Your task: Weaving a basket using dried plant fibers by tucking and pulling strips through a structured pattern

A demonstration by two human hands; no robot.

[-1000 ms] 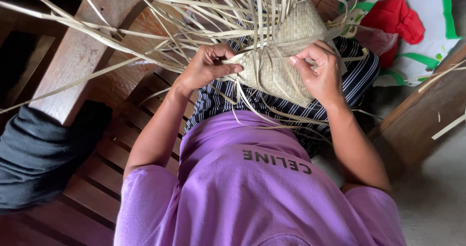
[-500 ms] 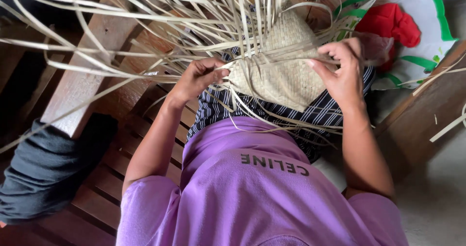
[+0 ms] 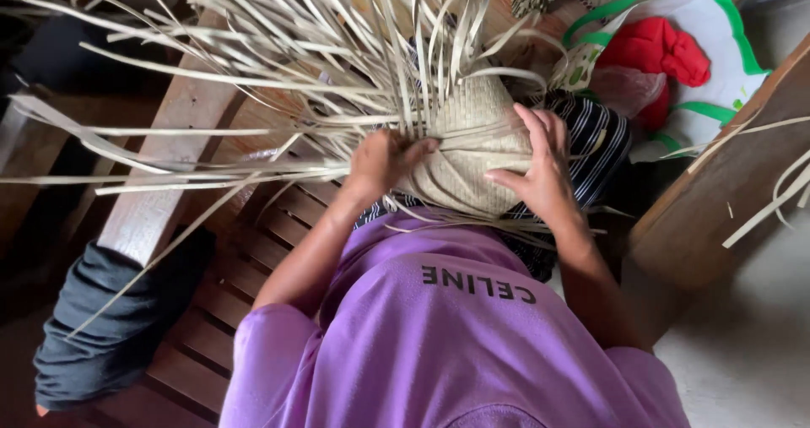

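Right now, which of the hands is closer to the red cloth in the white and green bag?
The right. The right hand lies flat on the woven piece, on the side facing the red cloth. The left hand grips the strips at the woven piece's far side.
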